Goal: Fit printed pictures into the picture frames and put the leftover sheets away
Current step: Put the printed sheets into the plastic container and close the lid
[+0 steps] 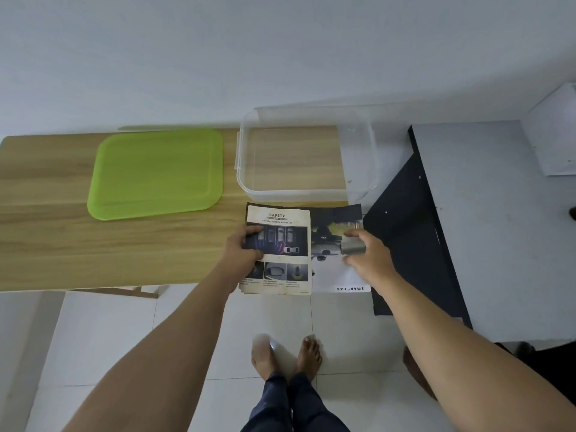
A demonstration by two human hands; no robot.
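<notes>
1. Green lid (156,174): lies flat on the left half of the wooden desk (46,213), well apart from your hands.
2. Left grip (246,247): narrow, thumb on top and fingers curled at the left edge of the SAFETY sheets (280,219), which it holds. These sheets are a thin stack at the near right corner of the desk, and their lower end juts past the near edge.
3. Clear plastic container (307,194): open, upright, just beyond the sheets. Its right part overhangs the desk's right end.
4. SMART CAB sheet (330,275): lies partly under the SAFETY sheets on their right side, print turned away from you, reaching past the desk corner.
5. Right grip (367,257): narrow, thumb and fingers closed on the right edge of the SMART CAB sheet.
6. Black board (405,244): stands aslant just right of the desk, behind your right grip.
7. Bare feet (286,357): on white floor tiles below the sheets.
</notes>
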